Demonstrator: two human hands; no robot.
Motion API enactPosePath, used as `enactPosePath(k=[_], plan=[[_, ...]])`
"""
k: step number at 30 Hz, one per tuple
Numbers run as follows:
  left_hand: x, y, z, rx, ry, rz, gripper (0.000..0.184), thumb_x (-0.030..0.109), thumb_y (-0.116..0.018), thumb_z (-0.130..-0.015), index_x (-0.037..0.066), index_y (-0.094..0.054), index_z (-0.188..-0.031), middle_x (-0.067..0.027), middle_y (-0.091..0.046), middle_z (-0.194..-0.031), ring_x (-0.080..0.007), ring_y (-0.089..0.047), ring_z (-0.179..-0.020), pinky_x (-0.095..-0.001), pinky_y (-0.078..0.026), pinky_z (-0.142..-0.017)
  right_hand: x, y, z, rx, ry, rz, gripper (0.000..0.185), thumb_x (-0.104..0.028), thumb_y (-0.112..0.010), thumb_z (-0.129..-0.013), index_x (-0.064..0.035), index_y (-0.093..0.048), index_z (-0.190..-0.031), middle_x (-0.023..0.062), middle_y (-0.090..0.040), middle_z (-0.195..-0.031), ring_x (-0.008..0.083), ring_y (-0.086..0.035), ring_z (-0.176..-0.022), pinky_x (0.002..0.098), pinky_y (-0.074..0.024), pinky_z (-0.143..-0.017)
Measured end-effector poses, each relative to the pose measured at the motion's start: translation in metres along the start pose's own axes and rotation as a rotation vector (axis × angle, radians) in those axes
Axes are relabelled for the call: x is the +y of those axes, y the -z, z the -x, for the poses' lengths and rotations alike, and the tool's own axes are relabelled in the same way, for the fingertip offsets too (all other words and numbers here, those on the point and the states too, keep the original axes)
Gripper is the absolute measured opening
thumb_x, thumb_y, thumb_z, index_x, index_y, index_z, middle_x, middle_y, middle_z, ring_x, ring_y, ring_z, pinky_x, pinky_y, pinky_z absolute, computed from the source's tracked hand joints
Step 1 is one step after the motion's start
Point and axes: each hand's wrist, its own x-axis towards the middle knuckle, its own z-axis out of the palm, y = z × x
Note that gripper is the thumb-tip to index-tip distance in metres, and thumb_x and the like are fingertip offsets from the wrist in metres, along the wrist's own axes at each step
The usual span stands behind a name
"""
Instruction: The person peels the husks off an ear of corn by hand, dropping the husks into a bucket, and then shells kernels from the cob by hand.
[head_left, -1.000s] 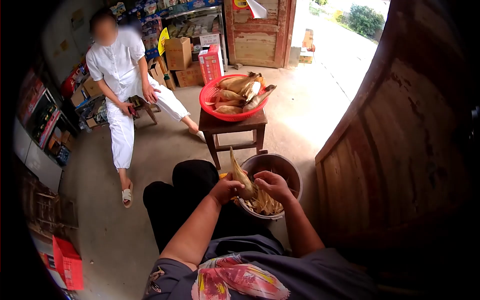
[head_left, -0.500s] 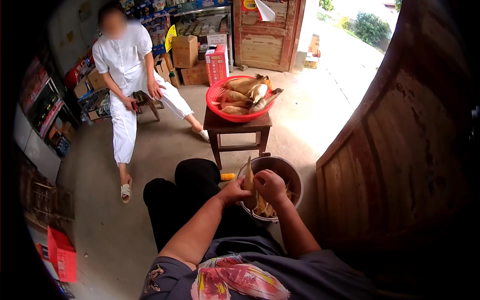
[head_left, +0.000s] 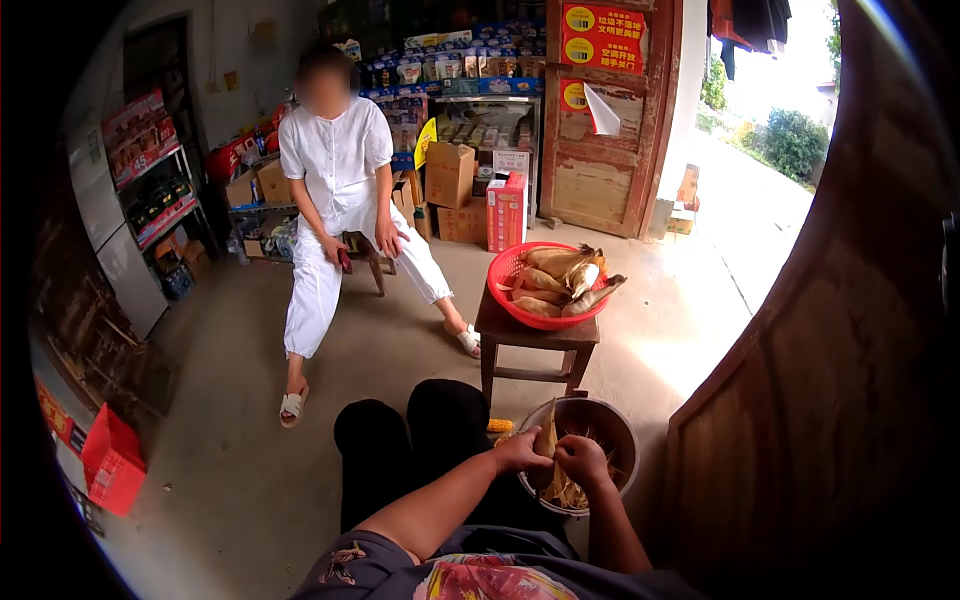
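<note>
An ear of corn (head_left: pixel 547 432) in its dry husk stands roughly upright above a metal tub (head_left: pixel 634 448). My left hand (head_left: pixel 520 453) is wrapped round it from the left. On its right side, my right hand (head_left: pixel 583 461) has its fingers pinched at the husk. Loose husk strips (head_left: pixel 569 494) lie in the tub under my hands. A bare yellow corn cob (head_left: pixel 499 425) is on the floor just left of the tub. Beyond it, a red plastic basket (head_left: pixel 507 268) with several unhusked ears (head_left: pixel 556 270) sits on a wooden stool (head_left: pixel 530 350).
A person in white (head_left: pixel 336 170) sits ahead to the left, holding a small dark thing. Behind are cardboard boxes (head_left: pixel 450 175) and goods shelves. A wooden door (head_left: pixel 780 370) stands close on my right. A red box (head_left: pixel 112 460) is at far left.
My view has tilted up and turned left, so the scene sits lower and further right. Both hands stay at the corn above the tub; its husk looks little changed.
</note>
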Motion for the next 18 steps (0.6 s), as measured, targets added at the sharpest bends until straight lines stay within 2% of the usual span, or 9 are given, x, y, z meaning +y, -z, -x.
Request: enactPosePath(k=[4, 7, 9, 11, 13, 15, 17, 18], plan=[[0.011, -0.005, 0.001, 0.009, -0.034, -0.093, 0.076, 0.023, -0.078, -0.068, -0.002, -0.040, -0.129, -0.0147, -0.057, -0.116, -0.0201, -0.056, -0.104, -0.0292, -0.043, -0.092, -0.006, 0.004, 0.002, -0.007, 0.002, -0.028, 0.016, -0.019, -0.062, -0.072, -0.0061, -0.067, -0.080, 0.0147, -0.064, -0.074, 0.0276, -0.064, -0.070, 0.0343, -0.0499, -0.066], [0.038, -0.003, 0.019, 0.055, 0.039, -0.189, 0.068, 0.023, -0.077, -0.069, -0.001, -0.044, -0.124, -0.0138, -0.059, -0.114, -0.0198, -0.057, -0.103, -0.0305, -0.045, -0.090, -0.003, 0.001, -0.004, -0.044, 0.048, 0.048, 0.016, -0.019, -0.063, -0.071, -0.0063, -0.067, -0.079, 0.0150, -0.064, -0.074, 0.0290, -0.063, -0.070, 0.0350, -0.0497, -0.066], [0.002, -0.003, -0.002, -0.037, -0.043, 0.006, 0.065, 0.021, -0.076, -0.070, 0.000, -0.045, -0.123, -0.0125, -0.059, -0.113, -0.0187, -0.057, -0.103, -0.0315, -0.046, -0.090, 0.001, 0.001, 0.001, 0.061, 0.099, 0.024, 0.016, -0.021, -0.063, -0.070, -0.0061, -0.066, -0.077, 0.0156, -0.063, -0.073, 0.0308, -0.062, -0.070, 0.0365, -0.0495, -0.067], [0.005, -0.003, -0.002, -0.088, -0.068, 0.038, 0.062, 0.019, -0.075, -0.071, 0.002, -0.046, -0.123, -0.0114, -0.059, -0.112, -0.0182, -0.057, -0.103, -0.0308, -0.046, -0.090, -0.003, 0.000, 0.003, 0.090, 0.034, 0.001, 0.017, -0.021, -0.062, -0.070, -0.0064, -0.067, -0.077, 0.0157, -0.063, -0.073, 0.0310, -0.062, -0.070, 0.0369, -0.0495, -0.067], [0.015, -0.004, 0.007, 0.004, -0.042, -0.079, 0.060, 0.020, -0.074, -0.072, 0.001, -0.046, -0.122, -0.0113, -0.059, -0.111, -0.0182, -0.057, -0.102, -0.0301, -0.045, -0.090, 0.007, -0.010, -0.002, 0.039, -0.039, -0.099, 0.015, -0.017, -0.059, -0.071, -0.0037, -0.066, -0.075, 0.0135, -0.063, -0.069, 0.0231, -0.063, -0.066, 0.0320, -0.0490, -0.064], [0.031, -0.007, 0.012, -0.003, -0.004, -0.168, 0.060, 0.020, -0.074, -0.072, 0.002, -0.046, -0.123, -0.0110, -0.059, -0.112, -0.0181, -0.056, -0.102, -0.0298, -0.044, -0.090, 0.022, -0.020, -0.002, 0.092, -0.038, -0.183, 0.014, -0.014, -0.058, -0.071, -0.0022, -0.065, -0.074, 0.0106, -0.062, -0.066, 0.0176, -0.060, -0.062, 0.0293, -0.0480, -0.062], [0.021, -0.007, 0.009, 0.025, -0.009, -0.143, 0.061, 0.020, -0.075, -0.072, 0.002, -0.046, -0.122, -0.0107, -0.059, -0.112, -0.0178, -0.056, -0.101, -0.0299, -0.044, -0.090, 0.026, -0.025, -0.002, 0.109, -0.057, -0.240, 0.013, -0.013, -0.058, -0.072, -0.0016, -0.064, -0.074, 0.0075, -0.060, -0.063, 0.0141, -0.056, -0.060, 0.0273, -0.0470, -0.061], [0.038, -0.008, 0.018, 0.038, 0.000, -0.162, 0.061, 0.020, -0.075, -0.071, 0.002, -0.047, -0.121, -0.0108, -0.059, -0.111, -0.0176, -0.056, -0.101, -0.0302, -0.044, -0.090, 0.027, -0.026, -0.003, 0.096, -0.066, -0.247, 0.014, -0.014, -0.058, -0.071, -0.0022, -0.064, -0.074, 0.0091, -0.060, -0.064, 0.0173, -0.058, -0.061, 0.0293, -0.0474, -0.061]])
